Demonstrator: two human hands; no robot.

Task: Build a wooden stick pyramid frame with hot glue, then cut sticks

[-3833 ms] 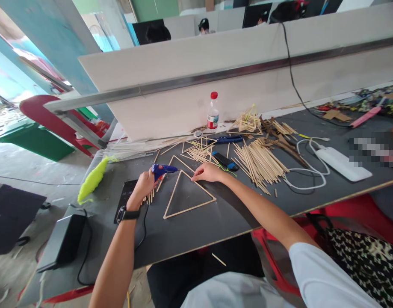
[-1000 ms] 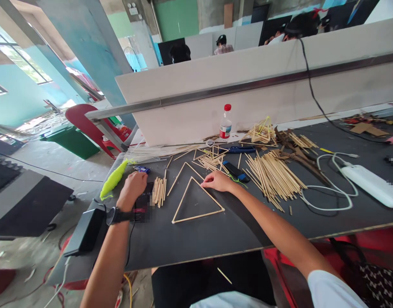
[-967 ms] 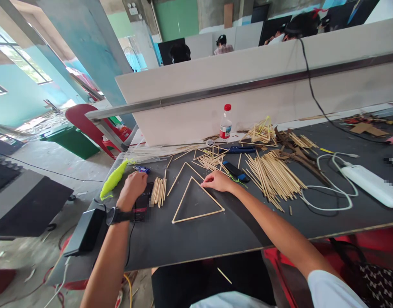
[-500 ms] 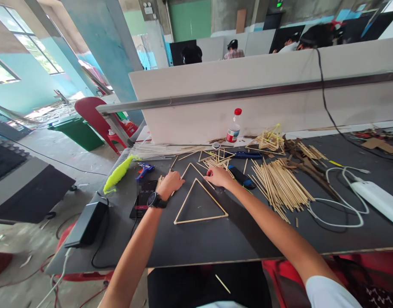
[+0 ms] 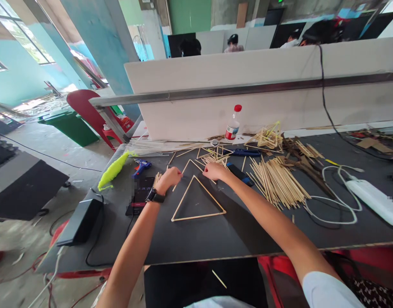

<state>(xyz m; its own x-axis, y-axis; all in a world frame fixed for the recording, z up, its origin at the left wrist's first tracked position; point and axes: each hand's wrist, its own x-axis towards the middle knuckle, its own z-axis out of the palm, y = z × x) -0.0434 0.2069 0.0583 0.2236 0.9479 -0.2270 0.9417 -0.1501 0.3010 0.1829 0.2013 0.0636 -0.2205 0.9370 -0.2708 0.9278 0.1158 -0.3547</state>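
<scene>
A triangle of thin wooden sticks (image 5: 199,217) lies flat on the dark table in front of me. Just beyond it, two more sticks meet at a point, forming an upside-down V. My left hand (image 5: 169,178) has its fingers pinched at the left stick (image 5: 185,167) of that V. At the right stick (image 5: 196,165), my right hand (image 5: 215,171) is closed, fingertips together. Beyond my right hand is a small heap of sticks and stick triangles (image 5: 219,154). A phone (image 5: 141,192) showing a timer lies left of my left wrist.
A large pile of sticks (image 5: 276,182) lies to the right, near a white power strip (image 5: 372,199) and its cable. A blue glue gun (image 5: 141,166), a yellow-green bundle (image 5: 114,170) and a black box (image 5: 81,222) lie left. A bottle (image 5: 233,124) stands behind.
The view has shifted slightly. Both hands remain at the V-shaped sticks, with the left fingertips slightly nearer the top of the left stick.
</scene>
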